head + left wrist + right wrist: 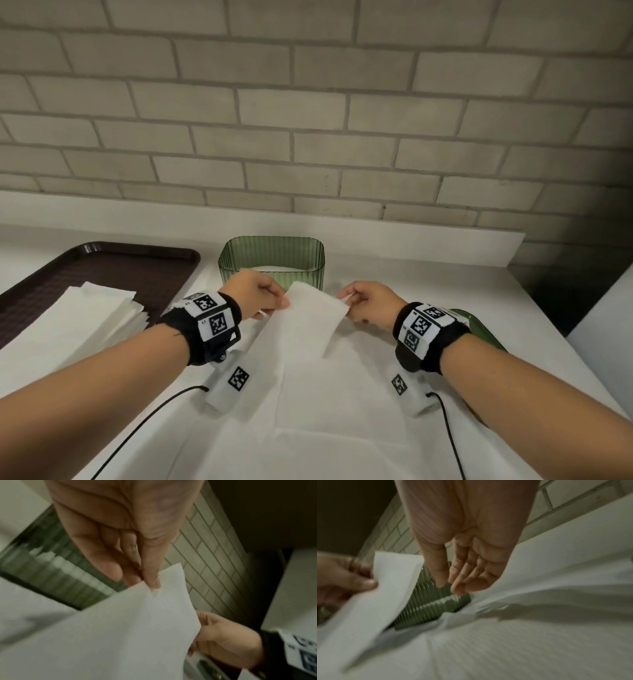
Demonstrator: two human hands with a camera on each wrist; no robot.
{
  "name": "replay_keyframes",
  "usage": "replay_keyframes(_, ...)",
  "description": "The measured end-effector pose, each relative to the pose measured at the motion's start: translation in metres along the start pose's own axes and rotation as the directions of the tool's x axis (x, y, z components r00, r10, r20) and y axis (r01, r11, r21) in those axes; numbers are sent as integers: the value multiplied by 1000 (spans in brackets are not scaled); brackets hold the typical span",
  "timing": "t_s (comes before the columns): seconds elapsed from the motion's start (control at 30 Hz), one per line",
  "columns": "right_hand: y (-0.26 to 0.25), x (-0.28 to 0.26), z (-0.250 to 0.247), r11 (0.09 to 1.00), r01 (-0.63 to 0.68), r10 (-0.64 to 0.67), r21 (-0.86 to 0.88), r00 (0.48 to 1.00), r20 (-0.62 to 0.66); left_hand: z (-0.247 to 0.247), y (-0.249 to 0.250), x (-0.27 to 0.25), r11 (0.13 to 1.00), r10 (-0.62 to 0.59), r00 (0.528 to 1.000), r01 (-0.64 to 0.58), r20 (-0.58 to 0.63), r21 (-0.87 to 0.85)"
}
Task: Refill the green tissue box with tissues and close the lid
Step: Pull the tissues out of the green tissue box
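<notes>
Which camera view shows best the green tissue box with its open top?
The head view: the whole green tissue box stands open-topped, with white tissues inside, beyond both hands. The left wrist view shows only a blurred stretch of its ribbed wall. The right wrist view shows one ribbed part between tissue sheets.

The scene is seen from three cameras. From head height, a white counter (428, 274) is looked down on, a brick wall (308, 102) filling the upper half of the frame. From the left wrist, the left hand (123, 534) is viewed very closely from beneath, at upper centre. From the right wrist, the right hand (467, 540) is viewed equally closely, at top centre. A white tissue (315, 315) and a green ribbed box (270, 257) are shared by all three views.
</notes>
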State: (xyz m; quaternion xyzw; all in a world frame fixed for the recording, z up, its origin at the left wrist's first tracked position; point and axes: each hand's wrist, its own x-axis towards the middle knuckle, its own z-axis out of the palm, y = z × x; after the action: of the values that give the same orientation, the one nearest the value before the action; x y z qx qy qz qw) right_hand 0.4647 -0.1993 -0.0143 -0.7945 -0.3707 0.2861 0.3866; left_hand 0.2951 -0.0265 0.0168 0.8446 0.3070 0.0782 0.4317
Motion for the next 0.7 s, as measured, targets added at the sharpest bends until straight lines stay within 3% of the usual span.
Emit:
replay_keyframes(0.1, -16, -4, 1, 951, -28, -12, 309, 992, 128, -2, 1, -2, 980, -46, 999, 41, -18, -197)
replay_keyframes(0.33, -32, -15, 1, 763, -13, -151, 646, 969, 197, -9, 0, -4, 861, -99, 993, 55, -61, -505)
replay_keyframes(0.4, -33, -19, 1, 731, 18, -202, 682, 960, 192, -11, 3, -6, 824, -95, 992, 31, -83, -565)
replay_keyframes(0.5, -30, -20, 6, 779, 98, -246, 619, 956, 159, -13, 5, -6, 826, -76, 988, -12, -132, -564)
replay_keyframes(0.7, -35, -16, 10, 736, 159, -181, 659, 983, -35, -17, 12, 3, 826, -68, 974, -66, -215, -559)
